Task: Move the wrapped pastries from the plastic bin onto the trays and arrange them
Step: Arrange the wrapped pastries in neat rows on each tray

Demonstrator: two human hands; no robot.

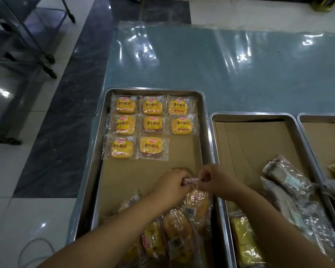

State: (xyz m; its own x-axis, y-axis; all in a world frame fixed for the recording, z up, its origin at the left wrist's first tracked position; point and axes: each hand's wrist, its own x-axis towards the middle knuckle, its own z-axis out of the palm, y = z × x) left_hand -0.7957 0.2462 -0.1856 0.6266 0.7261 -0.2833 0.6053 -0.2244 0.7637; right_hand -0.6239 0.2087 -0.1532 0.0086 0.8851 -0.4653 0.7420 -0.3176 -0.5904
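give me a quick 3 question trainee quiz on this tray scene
1. How many wrapped pastries lie face up in neat rows on the left tray?
2. True or false: the third row is full.
3. What do the left hand and right hand hold? A) one pastry between them B) a tray C) nothing

Key
1. Eight
2. False, its right slot is bare cardboard liner
3. A
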